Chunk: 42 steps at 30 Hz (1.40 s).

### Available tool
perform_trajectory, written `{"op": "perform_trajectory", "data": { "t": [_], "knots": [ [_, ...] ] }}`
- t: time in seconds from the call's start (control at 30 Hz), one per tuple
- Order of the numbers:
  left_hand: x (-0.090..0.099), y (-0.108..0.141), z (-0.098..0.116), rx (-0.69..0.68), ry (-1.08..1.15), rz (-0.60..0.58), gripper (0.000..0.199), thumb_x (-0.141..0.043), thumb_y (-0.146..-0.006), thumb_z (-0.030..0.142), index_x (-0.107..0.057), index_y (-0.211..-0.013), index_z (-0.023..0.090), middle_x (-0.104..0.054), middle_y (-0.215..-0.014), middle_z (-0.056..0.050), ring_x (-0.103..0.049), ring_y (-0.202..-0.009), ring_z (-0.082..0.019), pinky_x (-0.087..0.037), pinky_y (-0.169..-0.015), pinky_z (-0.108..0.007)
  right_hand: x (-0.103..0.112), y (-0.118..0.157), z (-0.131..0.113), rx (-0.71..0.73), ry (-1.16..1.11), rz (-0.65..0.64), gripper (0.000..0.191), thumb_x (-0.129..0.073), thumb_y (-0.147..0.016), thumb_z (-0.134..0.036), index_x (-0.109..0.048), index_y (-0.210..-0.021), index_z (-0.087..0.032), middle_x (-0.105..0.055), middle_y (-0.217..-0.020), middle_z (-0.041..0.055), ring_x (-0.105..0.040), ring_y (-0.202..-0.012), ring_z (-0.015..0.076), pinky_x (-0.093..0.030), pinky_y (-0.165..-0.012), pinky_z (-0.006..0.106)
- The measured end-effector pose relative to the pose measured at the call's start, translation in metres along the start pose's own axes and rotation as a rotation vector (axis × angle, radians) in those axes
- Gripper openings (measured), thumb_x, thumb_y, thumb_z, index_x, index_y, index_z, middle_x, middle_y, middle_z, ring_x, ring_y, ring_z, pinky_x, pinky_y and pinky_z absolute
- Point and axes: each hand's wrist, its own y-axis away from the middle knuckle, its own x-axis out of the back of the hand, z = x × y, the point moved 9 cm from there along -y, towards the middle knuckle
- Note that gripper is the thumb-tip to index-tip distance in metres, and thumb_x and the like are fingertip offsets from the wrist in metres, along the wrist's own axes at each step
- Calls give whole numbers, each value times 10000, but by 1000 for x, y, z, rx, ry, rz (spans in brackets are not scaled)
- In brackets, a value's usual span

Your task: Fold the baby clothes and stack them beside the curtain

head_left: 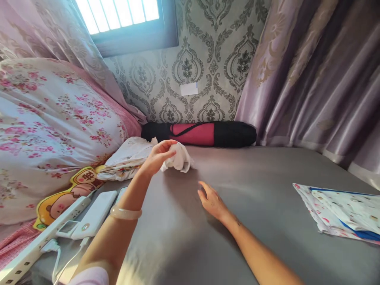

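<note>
My left hand [158, 156] is closed on a crumpled white cloth [179, 158], pinched between thumb and fingers. The cloth bunches up and hangs just over the grey bed sheet [252, 206]; its kind is not clear. To the lower right, my right hand [212, 201] is held low over the sheet with nothing in it, thumb and fingers apart. Left of my left hand lies a pile of folded white fabric [127, 156]. A pale bangle [126, 213] circles my left forearm.
Folded printed cloths [347, 209] lie at the right. A red and black rolled bag [192, 133] rests along the wall. At the left are a power strip [44, 237], a white power bank [96, 213] with cables, a cartoon cushion [56, 206] and floral bedding [59, 118].
</note>
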Motion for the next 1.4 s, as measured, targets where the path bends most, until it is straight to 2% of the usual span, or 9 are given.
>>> {"op": "perform_trajectory", "data": {
  "t": [0.17,0.37,0.5,0.67,0.9,1.03,1.23,1.3,1.4],
  "knots": [
    [-70,28,4,19,119,-293,504,-746,-660,189,-614,-1147,177,-621,-972,-42,-568,-811,-147,-450,-703,-251,46,-9,4,-48,-197,313,499,-505,-866,-343,-472,-1328,-157,-554,-1332,154,-517,-1242,245,-430,-1028,422],
    [-115,56,22,-5,137,-454,473,-667,-746,168,-572,-1209,190,-606,-1023,-58,-563,-875,-163,-462,-753,-272,75,-10,-10,0,-322,357,427,-517,-889,-425,-547,-1242,-187,-621,-1226,120,-569,-1152,237,-446,-997,408],
    [-117,58,30,-44,45,-386,401,-621,-790,179,-581,-1189,176,-609,-1043,-64,-566,-898,-166,-458,-768,-263,97,-15,-19,73,-328,364,357,-415,-936,-410,-656,-1074,-186,-652,-1146,112,-586,-1102,226,-447,-971,382],
    [-94,43,18,-112,-78,-163,304,-609,-805,194,-612,-1107,169,-635,-1031,-56,-576,-911,-161,-447,-778,-246,158,-10,-26,16,-238,419,313,-463,-895,-343,-687,-1037,-175,-676,-1077,101,-615,-1017,220,-461,-912,349],
    [-99,34,2,-112,-88,-16,199,-645,-791,273,-691,-950,163,-678,-1047,-77,-605,-946,-188,-465,-806,-267,227,26,-43,-119,-73,262,315,-522,-885,-454,-709,-993,-225,-714,-972,33,-635,-896,205,-470,-810,298],
    [-116,32,-13,-54,-118,-32,186,-660,-776,303,-717,-887,165,-701,-927,-64,-623,-860,-182,-477,-756,-262,230,36,-14,-251,-46,50,331,-526,-864,-477,-715,-905,-207,-709,-868,21,-628,-819,191,-465,-731,273],
    [-153,34,-52,49,-168,-209,192,-598,-764,267,-732,-854,162,-709,-821,-44,-622,-776,-172,-480,-722,-265,196,43,59,-457,178,-360,152,-608,-751,-277,-720,-731,-177,-684,-689,18,-617,-676,187,-442,-624,274],
    [-162,38,-56,63,-189,-263,206,-574,-780,258,-729,-878,165,-701,-816,-38,-612,-754,-163,-474,-708,-267,191,35,61,-413,248,-330,134,-601,-743,-219,-734,-737,-202,-712,-745,27,-640,-728,206,-462,-677,297],
    [-168,43,-54,85,-172,-309,210,-564,-796,252,-718,-911,168,-692,-835,-37,-601,-748,-157,-469,-706,-270,187,17,30,-205,116,-144,218,-546,-838,-284,-746,-919,-252,-734,-978,37,-654,-921,230,-475,-833,345]
  ]
}}
